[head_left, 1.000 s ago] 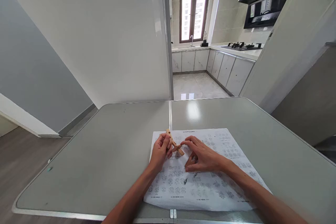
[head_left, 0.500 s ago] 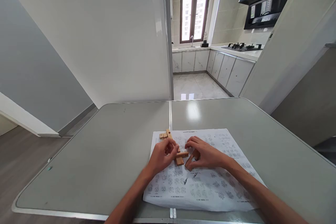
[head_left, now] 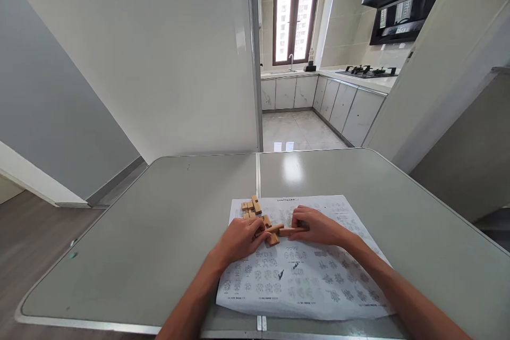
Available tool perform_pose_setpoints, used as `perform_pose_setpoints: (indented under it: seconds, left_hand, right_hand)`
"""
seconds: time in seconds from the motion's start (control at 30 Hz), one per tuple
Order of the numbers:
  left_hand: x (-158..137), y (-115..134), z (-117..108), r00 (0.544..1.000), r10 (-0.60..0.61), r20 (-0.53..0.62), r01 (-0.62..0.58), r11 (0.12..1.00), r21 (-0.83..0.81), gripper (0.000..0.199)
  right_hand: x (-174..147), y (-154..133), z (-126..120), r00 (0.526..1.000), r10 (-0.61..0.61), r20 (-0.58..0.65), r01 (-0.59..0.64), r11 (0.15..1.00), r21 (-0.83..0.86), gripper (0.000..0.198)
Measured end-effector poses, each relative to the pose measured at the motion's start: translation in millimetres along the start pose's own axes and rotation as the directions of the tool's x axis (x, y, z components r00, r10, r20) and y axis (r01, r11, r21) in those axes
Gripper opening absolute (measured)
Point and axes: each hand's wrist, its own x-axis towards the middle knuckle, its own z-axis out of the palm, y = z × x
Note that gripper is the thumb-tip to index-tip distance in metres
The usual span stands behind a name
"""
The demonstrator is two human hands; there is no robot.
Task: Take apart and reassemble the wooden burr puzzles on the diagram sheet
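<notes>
Left hand (head_left: 241, 238) low over the printed sheet (head_left: 287, 305); its grip is closed at the fingertips on a slim wooden bar (head_left: 275, 228), which slants up to the right. Right hand (head_left: 316, 227): grip closed on a second bar (head_left: 287, 232), its free end pointing at the first. Whether the two bars touch, cannot tell.

Change over the last half second: the second bar, earlier slanted beside the right palm, now lies level, its left end just by the first bar. Left hand sits lower and flatter. For the work, both held bars are now side on to each other, apparently being lined up.

A short wooden block (head_left: 273, 239) lies under the first bar. Loose wooden pieces (head_left: 249, 206) cluster beyond the left fingers, on the sheet, which lies on the grey surface (head_left: 139, 239).
</notes>
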Motion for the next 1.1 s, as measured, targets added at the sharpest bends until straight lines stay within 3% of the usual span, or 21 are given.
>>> perform_pose_setpoints:
  seconds: [0.1, 0.17, 0.27, 0.37, 0.53, 0.7, 0.77, 0.83, 0.93, 1.1]
  left_hand:
    - [2, 2, 1, 0.991, -0.124, -0.043, 0.117, 0.982, -0.151, 0.027]
    - [4, 6, 1, 0.966, -0.253, -0.05, 0.22, 0.908, -0.356, 0.03]
    - [8, 12, 0, 0.917, -0.398, -0.022, 0.278, 0.679, -0.679, 0.035]
    - [13, 16, -2, 0.895, -0.447, 0.016, 0.243, 0.456, -0.856, 0.041]
    - [16, 14, -2, 0.894, -0.43, 0.127, 0.214, 0.159, -0.964, 0.049]
    - [15, 6, 2, 0.871, -0.399, 0.287, 0.236, -0.171, -0.957, 0.038]
    - [14, 4, 3, 0.857, -0.388, 0.341, 0.248, -0.27, -0.93, 0.031]
    - [14, 2, 4, 0.845, -0.374, 0.381, 0.263, -0.331, -0.906, 0.026]
    - [13, 3, 4, 0.843, -0.351, 0.407, 0.287, -0.346, -0.893, 0.026]
    - [14, 10, 6, 0.891, -0.318, 0.326, 0.28, -0.183, -0.943, 0.039]
  right_hand:
    - [0, 1, 0, 0.997, 0.023, -0.075, -0.02, 0.999, 0.044, 0.034]
    - [0, 0, 0, 0.992, 0.046, -0.12, -0.031, 0.991, 0.128, 0.034]
    - [0, -3, -3, 0.99, 0.089, -0.11, -0.043, 0.931, 0.362, 0.034]
    - [-2, -8, -7, 0.993, 0.085, -0.078, -0.027, 0.828, 0.56, 0.038]
    - [-2, -17, -10, 0.983, 0.111, -0.146, 0.023, 0.715, 0.699, 0.041]
    - [0, -19, -7, 0.992, 0.109, -0.066, 0.01, 0.451, 0.892, 0.034]
    - [1, -19, -5, 0.995, 0.085, -0.046, 0.007, 0.415, 0.91, 0.033]
    - [1, -19, -3, 0.996, 0.072, -0.047, 0.014, 0.41, 0.912, 0.037]
    - [2, -19, 0, 0.995, 0.095, -0.034, -0.008, 0.406, 0.914, 0.036]
    - [5, -23, 3, 0.991, 0.133, 0.024, -0.066, 0.318, 0.946, 0.034]
